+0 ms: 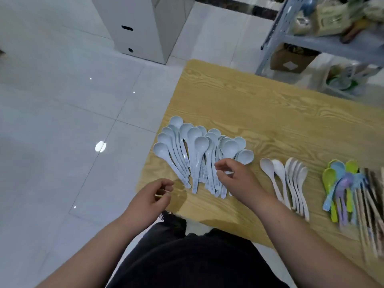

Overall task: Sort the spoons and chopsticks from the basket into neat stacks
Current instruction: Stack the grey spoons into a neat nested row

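Tidying the pale-blue spoons (193, 154), fanned at the left edge of the table (270, 104). R hand (234, 177) is curled over their handles; can't tell if it's pinching one. L hand (153, 196) is loose and empty, off the corner. Suggest squaring handle ends w/ both hands, bowls nested same way. White spoons (291, 179), coloured spoons (340, 183) and chopsticks (372, 204) lie further right. Basket not in view.
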A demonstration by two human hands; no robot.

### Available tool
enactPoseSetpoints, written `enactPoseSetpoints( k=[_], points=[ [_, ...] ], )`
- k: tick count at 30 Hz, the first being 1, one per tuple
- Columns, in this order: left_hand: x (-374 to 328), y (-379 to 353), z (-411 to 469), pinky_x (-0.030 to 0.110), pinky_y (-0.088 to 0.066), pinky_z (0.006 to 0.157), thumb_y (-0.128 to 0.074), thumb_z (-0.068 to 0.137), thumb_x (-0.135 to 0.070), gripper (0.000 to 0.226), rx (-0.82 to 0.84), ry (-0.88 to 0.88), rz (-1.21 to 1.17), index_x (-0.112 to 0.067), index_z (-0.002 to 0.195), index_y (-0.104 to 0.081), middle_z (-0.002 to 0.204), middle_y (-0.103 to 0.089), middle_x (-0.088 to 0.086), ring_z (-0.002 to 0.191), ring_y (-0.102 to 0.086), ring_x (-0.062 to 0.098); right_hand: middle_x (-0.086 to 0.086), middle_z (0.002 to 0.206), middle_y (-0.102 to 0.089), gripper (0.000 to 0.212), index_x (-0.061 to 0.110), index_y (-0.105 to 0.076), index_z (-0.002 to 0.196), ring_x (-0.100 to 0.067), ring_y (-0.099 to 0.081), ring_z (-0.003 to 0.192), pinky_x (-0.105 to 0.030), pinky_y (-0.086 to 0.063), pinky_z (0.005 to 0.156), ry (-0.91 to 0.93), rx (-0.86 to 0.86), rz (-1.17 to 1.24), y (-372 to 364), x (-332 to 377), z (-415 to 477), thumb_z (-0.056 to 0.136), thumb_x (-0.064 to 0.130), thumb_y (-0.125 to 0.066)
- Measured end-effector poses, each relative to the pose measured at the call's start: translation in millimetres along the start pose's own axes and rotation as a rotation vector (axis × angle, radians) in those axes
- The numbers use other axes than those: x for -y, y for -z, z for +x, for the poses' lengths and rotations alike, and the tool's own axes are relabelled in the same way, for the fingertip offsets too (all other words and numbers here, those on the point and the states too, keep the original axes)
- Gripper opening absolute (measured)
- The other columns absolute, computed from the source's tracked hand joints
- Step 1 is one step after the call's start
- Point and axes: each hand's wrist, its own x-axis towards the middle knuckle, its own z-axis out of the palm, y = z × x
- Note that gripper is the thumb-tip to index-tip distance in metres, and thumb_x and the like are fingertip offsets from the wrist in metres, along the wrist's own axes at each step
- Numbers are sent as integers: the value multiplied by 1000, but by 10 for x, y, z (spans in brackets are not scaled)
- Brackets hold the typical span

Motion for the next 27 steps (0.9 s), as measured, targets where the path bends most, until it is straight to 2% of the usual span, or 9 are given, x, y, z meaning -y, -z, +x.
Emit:
enactPoseSetpoints(
  k=[5, 8, 10, 13, 15, 17, 20, 24, 27],
  points=[
    [45, 460, 708, 10, -47, 78, -62, 93, -15, 27, 58, -82, 192, -30, 115, -63, 105, -67, -13, 93, -61, -1, 19, 112, -63, 17, 31, -64, 113, 5, -58, 104, -21, -47, 86, -133, -105, 19, -454, -20, -72, 98, 26, -58],
    [22, 589, 1098, 34, -55, 86, -64, 89, -20, 35, -16, -64, 312, -22, 123, -60, 110, -63, -5, 93, -63, 8, 17, 116, -59, 21, 29, -63, 117, 0, -57, 109, -26, -48, 97, -169, -93, -61, -625, -54, -85, 97, 29, -58],
    [29, 631, 1311, 41, -54, 89, -67, 86, -23, 46, -71, -69, 396, -19, 131, -56, 120, -57, 2, 101, -62, 17, 12, 119, -58, 25, 27, -61, 121, -6, -56, 114, -30, -47, 100, -167, -72, -159, -688, -29, -30, 97, 29, -56],
    [61, 603, 1556, 43, -50, 94, -73, 84, -19, 63, -94, -120, 462, -13, 141, -47, 131, -49, 12, 113, -57, 29, 4, 131, -55, 34, 22, -56, 132, -13, -54, 122, -36, -47, 102, -115, -28, -263, -770, 94, 147, 99, 30, -53],
    [89, 560, 1684, 37, -47, 91, -74, 83, -16, 69, -45, -101, 494, -12, 144, -42, 136, -45, 14, 115, -55, 31, 1, 134, -54, 37, 20, -54, 135, -16, -51, 124, -37, -47, 100, -55, -26, -316, -865, 205, 304, 99, 30, -53],
    [125, 521, 1769, 31, -41, 86, -70, 84, -15, 64, -28, -83, 518, -13, 142, -42, 134, -45, 13, 115, -53, 29, -3, 135, -53, 40, 17, -53, 137, -21, -47, 127, -37, -47, 98, -10, -32, -371, -988, 306, 473, 99, 28, -54],
    [175, 527, 1835, 33, -42, 79, -60, 86, -11, 45, -45, -95, 523, -11, 130, -48, 124, -48, 11, 105, -54, 29, -8, 132, -51, 41, 13, -52, 134, -28, -44, 126, -41, -47, 96, 8, 0, -505, -1177, 405, 692, 97, 29, -56],
    [214, 575, 1865, 31, -39, 60, -61, 83, -10, 21, 0, -132, 523, -13, 102, -52, 100, -57, 6, 82, -54, 24, -9, 129, -49, 51, 12, -48, 132, -30, -46, 118, -37, -47, 94, 38, -2, -677, -1381, 402, 858, 93, 42, -62],
    [234, 604, 1854, 25, -38, 57, -61, 85, -13, 11, 26, -136, 480, -13, 93, -54, 87, -61, 2, 75, -56, 20, -10, 124, -49, 60, 12, -47, 130, -29, -48, 112, -36, -46, 88, 34, -20, -758, -1512, 363, 874, 86, 45, -71]
  ],
)
